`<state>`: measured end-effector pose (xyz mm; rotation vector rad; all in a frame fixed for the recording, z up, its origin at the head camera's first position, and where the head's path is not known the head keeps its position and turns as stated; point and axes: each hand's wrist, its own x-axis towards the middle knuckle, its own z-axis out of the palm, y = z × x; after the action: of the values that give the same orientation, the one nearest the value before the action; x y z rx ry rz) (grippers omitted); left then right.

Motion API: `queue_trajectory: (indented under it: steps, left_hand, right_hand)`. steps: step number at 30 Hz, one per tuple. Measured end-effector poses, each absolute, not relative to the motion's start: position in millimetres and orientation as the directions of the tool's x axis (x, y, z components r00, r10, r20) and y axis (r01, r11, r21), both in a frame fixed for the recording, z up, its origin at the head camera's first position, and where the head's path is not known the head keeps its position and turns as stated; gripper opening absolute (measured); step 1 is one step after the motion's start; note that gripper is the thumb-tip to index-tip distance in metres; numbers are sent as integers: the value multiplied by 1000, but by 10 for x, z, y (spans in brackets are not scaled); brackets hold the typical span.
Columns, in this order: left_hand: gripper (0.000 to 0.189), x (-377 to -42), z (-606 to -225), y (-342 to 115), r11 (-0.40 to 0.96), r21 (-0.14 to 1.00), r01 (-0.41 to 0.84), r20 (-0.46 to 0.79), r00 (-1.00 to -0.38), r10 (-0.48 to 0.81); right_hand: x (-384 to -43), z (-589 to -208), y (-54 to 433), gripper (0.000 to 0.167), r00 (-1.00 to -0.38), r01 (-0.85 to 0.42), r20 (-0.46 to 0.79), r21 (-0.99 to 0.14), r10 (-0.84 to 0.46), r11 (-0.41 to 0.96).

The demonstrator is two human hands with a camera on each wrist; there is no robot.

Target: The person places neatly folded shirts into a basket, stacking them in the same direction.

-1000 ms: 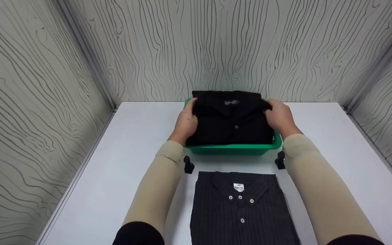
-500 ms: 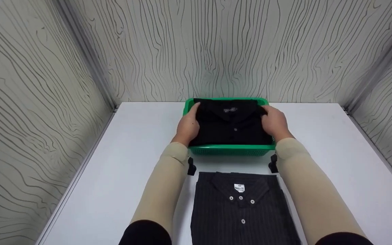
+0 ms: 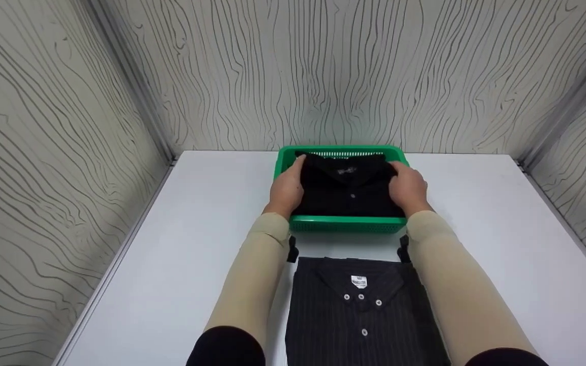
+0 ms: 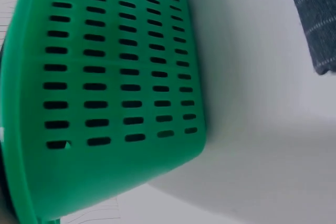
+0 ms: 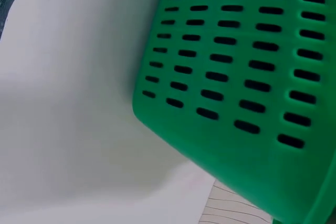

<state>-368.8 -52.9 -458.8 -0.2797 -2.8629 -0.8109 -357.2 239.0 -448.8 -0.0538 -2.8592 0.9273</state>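
A folded black shirt (image 3: pixel 349 198) with a collar lies inside a green plastic basket (image 3: pixel 349 223) near the back of the table. My left hand (image 3: pixel 287 189) grips the shirt's left side, thumb on top by the collar. On the opposite side, my right hand (image 3: pixel 408 187) holds the shirt's right edge. The fingers of both hands are mostly hidden down in the basket. In both wrist views the slotted basket wall (image 4: pixel 110 77) fills much of the picture, and neither hand's grip shows there. Closer to me, a folded dark striped shirt (image 3: pixel 364 315) with white buttons lies flat.
The white table (image 3: pixel 211 218) extends to both sides of the basket. Wood-grain patterned panels (image 3: pixel 293 76) stand behind it and at left and right. The striped shirt lies between my forearms, just in front of the basket.
Both hands have lowered the black shirt deeper into the basket and drawn slightly closer together. The basket's back rim, hidden behind the shirt before, now shows. The striped shirt has stayed in place.
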Motion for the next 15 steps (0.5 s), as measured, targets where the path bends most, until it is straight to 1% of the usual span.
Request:
queue_trajectory:
  steps: [8, 11, 15]
  left_hand:
    - [56, -3704, -4610, -512, 889, 394, 234, 209, -965, 162]
    - [58, -3706, -4591, -507, 896, 385, 220, 183, -970, 159]
    - [58, -3690, -4566, -502, 892, 409, 191, 135, -980, 148]
  right_hand:
    - [-3592, -4517, 2370, 52, -989, -5, 123, -592, 85, 806]
    - [-3577, -4511, 2388, 53, -990, -13, 121, -590, 73, 808]
    - [-3555, -4505, 2413, 55, -992, -12, 107, -595, 65, 804]
